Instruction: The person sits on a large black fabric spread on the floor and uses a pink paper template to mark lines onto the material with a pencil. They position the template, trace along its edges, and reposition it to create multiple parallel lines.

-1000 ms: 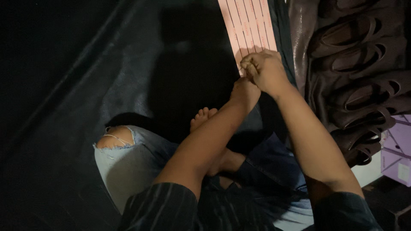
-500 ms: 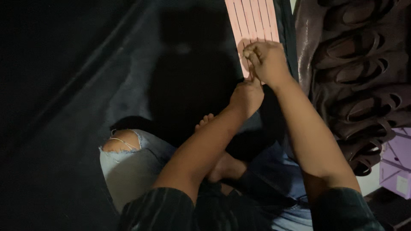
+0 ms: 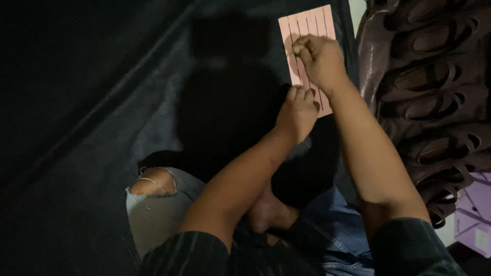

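A pink sheet marked with long parallel lines lies on black fabric. My left hand presses flat on the sheet's lower edge, fingers together. My right hand rests higher on the sheet with its fingers pinched tight around something small; what it holds is too small and dark to make out. Both forearms reach forward over my legs, and the lower part of the sheet is hidden beneath the hands.
I sit on the floor in ripped light blue jeans, one knee showing through a tear. A pile of dark brown looped straps or leather pieces lies at the right. A lilac box stands at the lower right.
The view has shifted so the pink sheet shows more fully. My right hand has moved up along the sheet, away from my left hand, which stays at the lower edge.
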The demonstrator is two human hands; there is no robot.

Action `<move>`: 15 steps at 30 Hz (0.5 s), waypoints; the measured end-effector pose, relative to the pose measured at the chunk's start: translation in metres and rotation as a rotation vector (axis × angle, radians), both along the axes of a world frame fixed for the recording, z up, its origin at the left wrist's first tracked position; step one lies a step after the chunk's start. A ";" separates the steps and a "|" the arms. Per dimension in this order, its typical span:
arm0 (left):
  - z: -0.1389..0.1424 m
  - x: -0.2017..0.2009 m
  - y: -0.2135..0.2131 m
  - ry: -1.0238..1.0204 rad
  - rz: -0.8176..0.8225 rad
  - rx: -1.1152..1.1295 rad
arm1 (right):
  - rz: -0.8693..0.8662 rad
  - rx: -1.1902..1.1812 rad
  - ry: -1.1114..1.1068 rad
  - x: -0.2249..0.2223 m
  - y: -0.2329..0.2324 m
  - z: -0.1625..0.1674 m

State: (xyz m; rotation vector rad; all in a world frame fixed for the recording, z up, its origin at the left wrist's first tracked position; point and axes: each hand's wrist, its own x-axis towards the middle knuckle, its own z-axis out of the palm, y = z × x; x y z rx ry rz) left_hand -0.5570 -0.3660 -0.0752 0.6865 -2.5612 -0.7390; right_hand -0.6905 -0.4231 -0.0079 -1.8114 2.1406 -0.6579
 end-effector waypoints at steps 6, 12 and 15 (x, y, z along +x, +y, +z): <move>-0.015 -0.021 -0.005 -0.075 0.198 -0.019 | -0.059 0.076 -0.062 -0.009 -0.021 -0.005; 0.024 -0.023 -0.030 -0.653 -0.249 -0.081 | -0.069 0.048 -0.098 -0.015 -0.038 -0.012; 0.049 -0.016 -0.040 -0.747 -0.355 -0.107 | -0.082 0.018 -0.133 -0.019 -0.052 -0.018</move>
